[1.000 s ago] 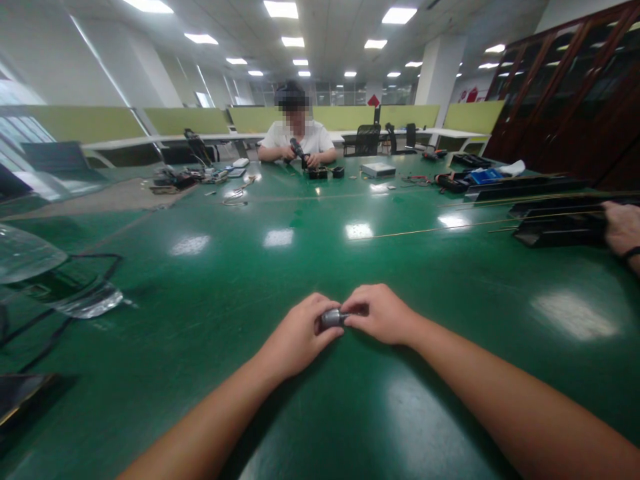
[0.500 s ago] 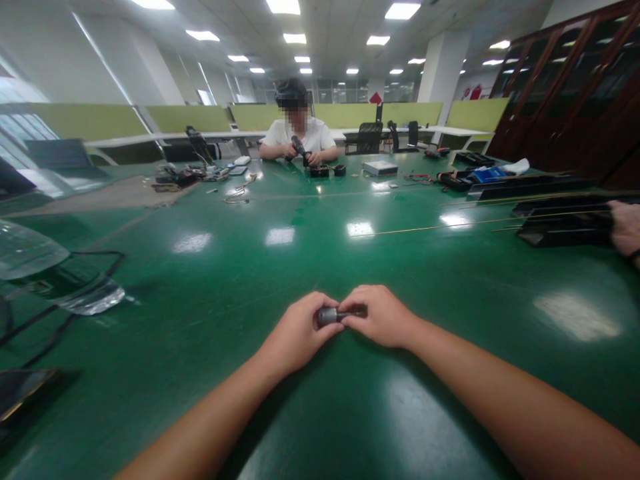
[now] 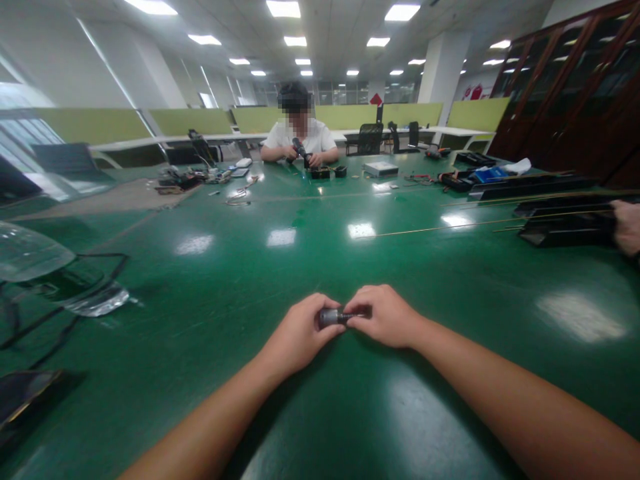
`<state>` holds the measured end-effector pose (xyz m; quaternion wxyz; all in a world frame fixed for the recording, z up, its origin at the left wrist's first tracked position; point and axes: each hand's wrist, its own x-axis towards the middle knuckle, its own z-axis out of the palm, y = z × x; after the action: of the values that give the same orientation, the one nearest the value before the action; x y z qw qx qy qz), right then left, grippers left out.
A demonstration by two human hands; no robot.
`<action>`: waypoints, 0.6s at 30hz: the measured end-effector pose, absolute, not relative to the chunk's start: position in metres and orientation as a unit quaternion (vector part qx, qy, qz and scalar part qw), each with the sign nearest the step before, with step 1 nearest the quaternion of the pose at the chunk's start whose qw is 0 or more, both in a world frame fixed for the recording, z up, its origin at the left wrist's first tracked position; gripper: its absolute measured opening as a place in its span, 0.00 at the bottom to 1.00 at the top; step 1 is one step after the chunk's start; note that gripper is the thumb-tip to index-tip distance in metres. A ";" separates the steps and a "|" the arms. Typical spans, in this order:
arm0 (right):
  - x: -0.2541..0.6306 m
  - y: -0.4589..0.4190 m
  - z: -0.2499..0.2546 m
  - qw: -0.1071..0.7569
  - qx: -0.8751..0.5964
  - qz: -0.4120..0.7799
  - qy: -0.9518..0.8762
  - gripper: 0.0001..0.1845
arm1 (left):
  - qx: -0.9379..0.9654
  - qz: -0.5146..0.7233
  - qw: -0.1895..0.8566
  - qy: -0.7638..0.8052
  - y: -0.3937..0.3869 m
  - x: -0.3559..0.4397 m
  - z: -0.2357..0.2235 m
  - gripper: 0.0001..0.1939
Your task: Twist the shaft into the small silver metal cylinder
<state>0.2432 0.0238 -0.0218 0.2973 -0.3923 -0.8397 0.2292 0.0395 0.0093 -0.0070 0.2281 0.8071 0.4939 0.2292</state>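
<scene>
My left hand (image 3: 299, 335) is closed around a short grey cylinder (image 3: 329, 317) with a dark end, gripped between thumb and fingers. At its right end the cylinder meets a thinner dark shaft (image 3: 357, 312), which my right hand (image 3: 386, 316) pinches between thumb and fingertips. The exact kind of this part cannot be told; fingers cover much of it. Both hands rest low over the green table (image 3: 320, 267), almost touching each other, and the part lies level between them.
To the left are a clear plastic bottle (image 3: 95, 303) lying tilted, black cables (image 3: 55, 327) and a dark flat device (image 3: 30, 393). Black channels (image 3: 560, 230) and thin rods (image 3: 425, 231) lie at right, beside another person's hand (image 3: 627, 227). Across the table sits a co-worker (image 3: 300, 137) with a power tool.
My right hand has shifted slightly to the right, and a little more of the thinner shaft shows between the hands. The view has moved very slightly.
</scene>
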 end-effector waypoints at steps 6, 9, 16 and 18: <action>0.245 0.023 -0.018 0.291 -0.394 0.228 -0.841 0.06 | 0.806 0.226 0.230 0.496 0.009 0.039 -0.007 0.11; 0.247 0.023 -0.018 0.291 -0.394 0.228 -0.841 0.06 | 0.805 0.225 0.229 0.499 0.009 0.039 -0.007 0.11; 0.250 0.023 -0.018 0.284 -0.399 0.226 -0.842 0.06 | 0.803 0.224 0.231 0.501 0.009 0.040 -0.006 0.11; 0.250 0.024 -0.018 0.282 -0.400 0.221 -0.843 0.06 | 0.802 0.224 0.232 0.503 0.009 0.040 -0.007 0.12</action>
<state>0.2505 0.0236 -0.0178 0.2821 -0.4002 -0.8434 0.2214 0.0399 0.0094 -0.0065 0.2319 0.8022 0.5028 0.2236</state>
